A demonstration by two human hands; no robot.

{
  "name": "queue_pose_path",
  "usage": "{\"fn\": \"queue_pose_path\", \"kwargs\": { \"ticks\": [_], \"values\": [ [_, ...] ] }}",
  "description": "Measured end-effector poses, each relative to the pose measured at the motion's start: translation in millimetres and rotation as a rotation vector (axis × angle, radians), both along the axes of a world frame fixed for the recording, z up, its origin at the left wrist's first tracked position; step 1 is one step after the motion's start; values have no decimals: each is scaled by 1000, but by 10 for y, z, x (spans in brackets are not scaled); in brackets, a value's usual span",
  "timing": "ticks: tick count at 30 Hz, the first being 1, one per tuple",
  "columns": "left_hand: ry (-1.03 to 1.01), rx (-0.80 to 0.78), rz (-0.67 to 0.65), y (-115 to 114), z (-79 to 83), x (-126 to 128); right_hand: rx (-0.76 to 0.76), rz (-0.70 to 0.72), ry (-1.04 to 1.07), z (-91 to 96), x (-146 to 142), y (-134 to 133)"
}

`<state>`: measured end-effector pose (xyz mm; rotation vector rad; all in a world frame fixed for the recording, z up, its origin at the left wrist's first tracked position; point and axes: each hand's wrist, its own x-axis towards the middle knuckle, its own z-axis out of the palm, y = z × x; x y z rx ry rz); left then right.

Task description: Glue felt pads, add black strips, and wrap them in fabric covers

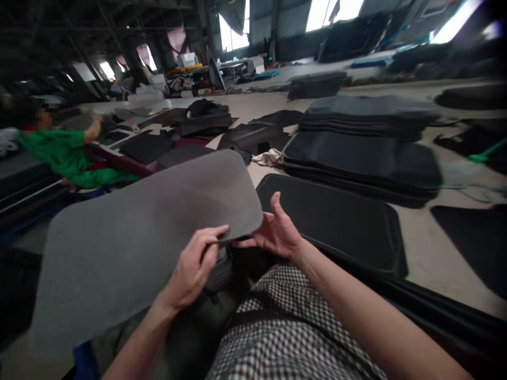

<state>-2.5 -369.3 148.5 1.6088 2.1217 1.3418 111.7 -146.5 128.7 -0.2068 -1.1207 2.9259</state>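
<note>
Grey round-cornered mat (pixel 146 227), left in my view, is held up, apparently not yet set down: left hand (pixel 194 264) pinches its near edge, right hand (pixel 280 232) spreads open beside its corner; stacked dark mats (pixel 360 155) lie right.

Dim light | daylight glares through windows (pixel 319 15) beyond the hands (pixel 279 232) | roof (pixel 138 13) above them in shadow | blur smears edges either side

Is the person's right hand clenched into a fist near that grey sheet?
No, the right hand is open at the corner of the grey sheet, thumb raised.
</note>
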Motion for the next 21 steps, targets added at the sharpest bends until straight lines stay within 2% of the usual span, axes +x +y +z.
{"fn": "queue_pose_path", "kwargs": {
  "ticks": [2,5,8,11,13,16,18,19,21],
  "values": [
    [123,-27,-128,252,-308,311,8,-116,-113,-37,333,112],
    [253,3,-236,441,-671,655,116,-284,-292,-175,679,137],
    [272,9,-331,446,-875,813,206,-437,-373,-317,878,91],
    [185,-12,-376,336,-985,762,176,-484,-380,-388,1008,43],
    [50,-30,-254,238,-1077,635,144,-477,-366,-387,1069,16],
    [-206,-39,147,120,-1323,382,105,-451,-328,-328,1109,-21],
    [-361,-68,348,80,-1562,240,88,-428,-298,-259,1100,-43],
    [-452,-94,398,73,-1690,197,78,-420,-282,-219,1089,-54],
    [-677,-152,415,82,-1924,188,55,-418,-252,-130,1059,-76]
  ]
}}
